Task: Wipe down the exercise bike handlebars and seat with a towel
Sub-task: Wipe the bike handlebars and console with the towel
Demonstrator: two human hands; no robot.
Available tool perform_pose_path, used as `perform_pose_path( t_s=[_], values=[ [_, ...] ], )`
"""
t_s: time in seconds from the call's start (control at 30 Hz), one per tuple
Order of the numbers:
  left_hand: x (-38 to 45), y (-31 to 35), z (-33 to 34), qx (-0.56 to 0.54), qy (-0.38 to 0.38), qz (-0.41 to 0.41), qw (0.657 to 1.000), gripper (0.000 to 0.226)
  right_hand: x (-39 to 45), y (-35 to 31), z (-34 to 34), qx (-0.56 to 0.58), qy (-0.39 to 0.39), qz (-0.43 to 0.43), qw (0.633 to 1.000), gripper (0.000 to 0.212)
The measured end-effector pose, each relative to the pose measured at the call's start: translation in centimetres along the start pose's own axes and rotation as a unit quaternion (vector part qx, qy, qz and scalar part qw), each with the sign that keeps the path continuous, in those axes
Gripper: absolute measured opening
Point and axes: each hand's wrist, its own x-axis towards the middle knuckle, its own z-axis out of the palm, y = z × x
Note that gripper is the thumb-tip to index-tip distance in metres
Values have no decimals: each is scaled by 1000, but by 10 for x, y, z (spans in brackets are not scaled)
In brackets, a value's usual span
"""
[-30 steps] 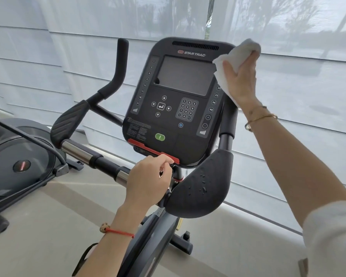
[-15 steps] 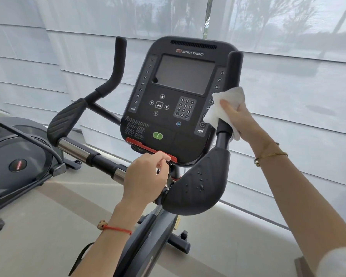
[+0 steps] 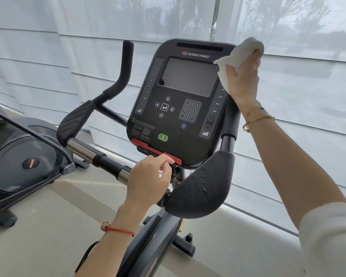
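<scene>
The black exercise bike fills the centre, with its console [image 3: 180, 100] facing me. My right hand [image 3: 243, 82] grips a white towel [image 3: 240, 50] wrapped around the top of the right upright handlebar [image 3: 231, 124], hiding the bar's tip. The left upright handlebar [image 3: 124, 66] stands bare. My left hand [image 3: 148, 180] is closed around the horizontal bar [image 3: 100, 158] just below the console's red strip. A black elbow pad [image 3: 200, 182] at the lower right carries water droplets. The seat is out of view.
Another exercise machine [image 3: 22, 158] stands at the left, close to the bike's left elbow pad [image 3: 74, 118]. White blinds [image 3: 308, 96] cover the window behind the bike. Beige floor [image 3: 38, 226] lies below.
My right hand slid the towel down the right upright handlebar half a second ago and has now come back up to its top. My left hand has stayed on the horizontal bar.
</scene>
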Motion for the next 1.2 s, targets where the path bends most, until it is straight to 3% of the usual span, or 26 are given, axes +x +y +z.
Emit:
perform_pose_path(
  t_s=[0.2, 0.43, 0.6, 0.77, 0.9, 1.07, 1.2],
  values=[
    [1, 0, 0, 3, 7, -2, 1000, 33, -12, 11, -1, 72, -28, 68, 995, 85],
    [1, -1, 0, -6, 7, 0, 1000, 31, -59, 49, -4, 123, -158, 190, 961, 81],
    [1, 0, 0, -19, 15, 7, 1000, 21, -64, 45, -13, 107, -228, 219, 942, 86],
    [3, 5, -7, -48, 5, 44, 998, 22, -83, 27, -46, -18, -257, 175, 950, 61],
    [1, -5, -20, -60, 7, 84, 995, 28, -109, 26, -79, -42, -260, 124, 957, 32],
    [1, -38, -38, -26, 7, 101, 995, 30, -169, 8, -100, 32, -290, 67, 954, 34],
    [-4, -57, -41, 1, -9, 79, 997, 27, -230, -14, -89, 42, -306, -35, 950, 38]
  ],
)
